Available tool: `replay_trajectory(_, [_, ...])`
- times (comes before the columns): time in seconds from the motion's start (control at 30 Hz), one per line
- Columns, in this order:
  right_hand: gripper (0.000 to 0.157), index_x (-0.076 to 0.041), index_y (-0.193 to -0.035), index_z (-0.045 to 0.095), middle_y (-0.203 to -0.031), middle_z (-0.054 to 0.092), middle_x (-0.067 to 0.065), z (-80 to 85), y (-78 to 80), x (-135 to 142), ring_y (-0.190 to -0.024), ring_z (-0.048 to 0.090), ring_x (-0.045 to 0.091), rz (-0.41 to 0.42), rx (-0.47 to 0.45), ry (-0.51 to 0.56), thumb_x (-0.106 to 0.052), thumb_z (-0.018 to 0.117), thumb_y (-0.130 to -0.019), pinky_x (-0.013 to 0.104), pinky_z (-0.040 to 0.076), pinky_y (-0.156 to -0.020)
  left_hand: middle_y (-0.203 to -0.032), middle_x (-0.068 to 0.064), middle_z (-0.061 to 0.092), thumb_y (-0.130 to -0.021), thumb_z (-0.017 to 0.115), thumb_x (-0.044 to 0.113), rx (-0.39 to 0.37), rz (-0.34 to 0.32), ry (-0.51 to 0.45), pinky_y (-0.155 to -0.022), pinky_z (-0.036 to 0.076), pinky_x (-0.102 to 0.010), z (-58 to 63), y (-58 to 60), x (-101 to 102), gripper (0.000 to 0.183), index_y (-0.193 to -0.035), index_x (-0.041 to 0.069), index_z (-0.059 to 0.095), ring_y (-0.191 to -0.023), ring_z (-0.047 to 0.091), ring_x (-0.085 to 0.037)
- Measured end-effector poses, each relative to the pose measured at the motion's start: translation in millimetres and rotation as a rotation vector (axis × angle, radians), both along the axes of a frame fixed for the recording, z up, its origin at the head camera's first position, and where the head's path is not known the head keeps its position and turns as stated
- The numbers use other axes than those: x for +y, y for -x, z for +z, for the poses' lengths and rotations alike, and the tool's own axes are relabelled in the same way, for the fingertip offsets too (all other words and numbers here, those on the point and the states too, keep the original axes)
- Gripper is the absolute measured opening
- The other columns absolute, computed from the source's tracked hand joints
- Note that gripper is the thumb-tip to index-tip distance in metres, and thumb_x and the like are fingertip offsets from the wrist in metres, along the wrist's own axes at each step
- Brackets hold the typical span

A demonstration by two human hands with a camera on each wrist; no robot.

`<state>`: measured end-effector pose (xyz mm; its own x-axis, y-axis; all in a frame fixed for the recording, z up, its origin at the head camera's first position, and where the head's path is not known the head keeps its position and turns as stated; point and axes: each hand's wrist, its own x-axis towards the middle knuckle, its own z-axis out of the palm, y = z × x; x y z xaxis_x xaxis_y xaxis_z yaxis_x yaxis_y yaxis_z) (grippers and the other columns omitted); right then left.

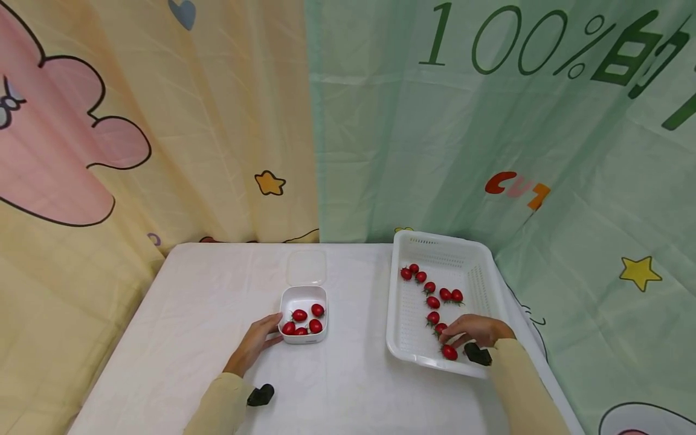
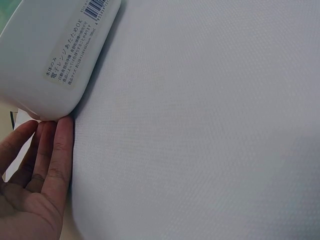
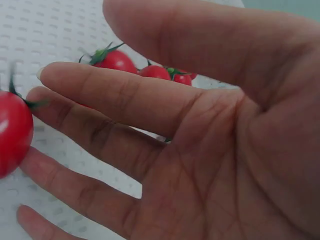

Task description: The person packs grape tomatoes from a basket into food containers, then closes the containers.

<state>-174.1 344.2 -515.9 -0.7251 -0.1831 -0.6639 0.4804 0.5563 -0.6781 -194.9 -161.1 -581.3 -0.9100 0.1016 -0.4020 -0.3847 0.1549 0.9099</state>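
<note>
In the head view my left hand [image 1: 257,342] is at the left side of a small white container [image 1: 302,339] holding several cherry tomatoes [image 1: 299,315]. The left wrist view shows its fairly straight fingers [image 2: 58,160] touching the container's lower corner, beside a printed label [image 2: 75,47]. My right hand [image 1: 474,329] reaches into the right front part of a white plastic basket [image 1: 399,290]. Its fingers are spread and slightly bent, with nothing in the palm. A cherry tomato [image 3: 12,134] with a green stem lies right at the fingertips; more tomatoes [image 3: 117,61] show behind the hand.
A translucent lid [image 1: 306,267] lies just behind the small container. Several more cherry tomatoes [image 1: 432,302] are scattered down the basket's middle. White cloth covers the table [image 1: 353,386], and printed curtains [image 1: 370,151] hang behind it and at both sides.
</note>
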Motion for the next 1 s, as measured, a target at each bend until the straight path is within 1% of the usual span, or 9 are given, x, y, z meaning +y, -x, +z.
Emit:
replay_trajectory(0.1, [0.032,0.004,-0.106,0.071,-0.103,0.07,0.012,-0.9,-1.5,-0.1,-0.089,0.066,0.026,0.011,-0.01,0.02,-0.023,0.057,-0.095,0.044,0.051,-0.077,-0.141,-0.029,0.04,-0.1,0.049,0.038,-0.003,-0.001,0.001,-0.1,0.047,-0.046,0.5,0.1,0.4,0.063,-0.142,-0.007,0.037,-0.124,0.044,-0.041])
replay_trajectory(0.23, [0.032,0.005,-0.105,0.071,-0.099,0.071,0.011,-2.5,-0.6,-0.8,-0.085,0.066,0.026,0.038,-0.021,0.052,-0.022,0.057,-0.095,0.044,0.053,-0.075,-0.141,-0.029,0.04,-0.1,0.049,0.039,-0.008,0.009,0.005,-0.099,0.047,-0.045,0.2,0.6,0.9,0.063,-0.142,-0.007,0.038,-0.124,0.044,-0.04])
replay_trajectory(0.37, [0.03,0.005,-0.104,0.071,-0.097,0.071,0.01,-7.6,2.8,-1.5,-0.083,0.065,0.025,0.069,-0.037,0.076,-0.021,0.059,-0.094,0.046,0.054,-0.078,-0.14,-0.028,0.041,-0.099,0.05,0.04,-0.005,0.02,0.006,-0.099,0.048,-0.044,-1.0,1.6,1.4,0.064,-0.141,-0.007,0.04,-0.123,0.045,-0.04])
replay_trajectory(0.57, [0.029,0.004,-0.105,0.072,-0.098,0.07,0.007,-14.7,8.5,-4.3,-0.088,0.062,0.02,0.18,-0.05,0.085,-0.019,0.06,-0.093,0.042,0.053,-0.085,-0.141,-0.027,0.042,-0.099,0.05,0.04,-0.003,0.019,0.009,-0.099,0.047,-0.044,-1.4,2.0,1.3,0.064,-0.141,-0.007,0.04,-0.124,0.045,-0.039])
replay_trajectory(0.67, [0.028,0.0,-0.105,0.073,-0.097,0.069,0.004,-14.0,9.2,-8.7,-0.088,0.062,0.02,0.216,-0.056,0.036,-0.021,0.062,-0.091,0.047,0.049,-0.087,-0.141,-0.028,0.041,-0.099,0.05,0.04,0.0,0.014,0.01,-0.1,0.047,-0.045,-1.3,2.0,1.4,0.064,-0.142,-0.007,0.039,-0.124,0.045,-0.04])
replay_trajectory(0.77, [0.027,-0.003,-0.106,0.074,-0.098,0.069,0.004,-11.3,9.0,-14.2,-0.089,0.062,0.02,0.242,-0.058,0.008,-0.021,0.064,-0.089,0.056,0.044,-0.089,-0.14,-0.027,0.042,-0.099,0.05,0.041,0.002,0.014,0.014,-0.099,0.047,-0.045,-0.3,1.5,1.6,0.064,-0.141,-0.007,0.039,-0.123,0.045,-0.039])
replay_trajectory(0.83, [0.026,-0.003,-0.108,0.073,-0.099,0.07,0.005,-9.9,8.9,-17.7,-0.089,0.06,0.019,0.262,-0.051,0.011,-0.019,0.064,-0.089,0.057,0.042,-0.088,-0.14,-0.027,0.043,-0.099,0.05,0.041,0.004,0.016,0.015,-0.099,0.048,-0.044,0.2,1.1,1.6,0.064,-0.141,-0.007,0.04,-0.123,0.046,-0.039])
replay_trajectory(0.9, [0.026,-0.001,-0.109,0.072,-0.1,0.07,0.006,-8.9,9.4,-20.2,-0.088,0.06,0.019,0.279,-0.052,0.036,-0.017,0.064,-0.089,0.053,0.044,-0.087,-0.139,-0.027,0.043,-0.099,0.05,0.041,0.008,0.016,0.014,-0.098,0.048,-0.044,0.2,0.8,1.3,0.064,-0.14,-0.007,0.041,-0.122,0.046,-0.039])
replay_trajectory(1.0, [0.027,0.002,-0.111,0.07,-0.099,0.071,0.007,-8.7,10.8,-22.7,-0.085,0.059,0.017,0.301,-0.058,0.085,-0.014,0.063,-0.09,0.04,0.048,-0.08,-0.139,-0.027,0.044,-0.099,0.05,0.04,0.012,0.015,0.01,-0.098,0.049,-0.044,-0.8,0.7,0.6,0.063,-0.14,-0.007,0.041,-0.122,0.047,-0.039])
